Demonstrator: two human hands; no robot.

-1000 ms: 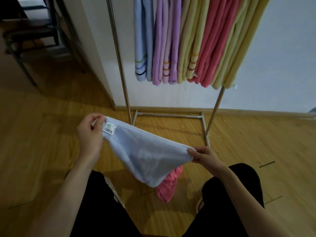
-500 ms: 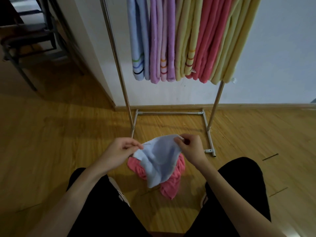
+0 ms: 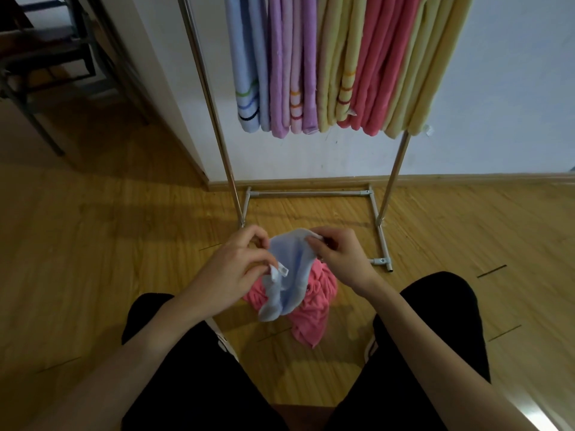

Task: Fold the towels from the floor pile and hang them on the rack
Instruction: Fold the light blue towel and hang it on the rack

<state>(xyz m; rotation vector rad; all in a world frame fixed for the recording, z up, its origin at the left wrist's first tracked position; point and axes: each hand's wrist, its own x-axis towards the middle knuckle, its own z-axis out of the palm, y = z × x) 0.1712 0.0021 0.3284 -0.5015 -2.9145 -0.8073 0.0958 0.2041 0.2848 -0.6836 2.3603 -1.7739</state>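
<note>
A second ago the pale blue towel (image 3: 287, 272) was stretched wide between the two hands; now its corners have been brought together, so the cloth hangs doubled and bunched in a narrow drape. That reads as the first fold nearly closed, with further folding and the hanging likely to follow.

The left hand (image 3: 231, 269) pinches the near corner, the one with the small white tag, between thumb and curled fingers. The right hand (image 3: 340, 255) pinches the upper edge of the towel just beside it, fingers curled round the hem. The two hands are close together, and the towel hangs between and below them, well above the floor (image 3: 93, 244).

Directly beneath lies a crumpled pink towel (image 3: 311, 312), apparently the last of the floor pile. Beyond it stands the metal rack (image 3: 382, 206), already carrying folded blue, purple, yellow and pink towels (image 3: 326, 63) packed side by side along its bar.
</note>
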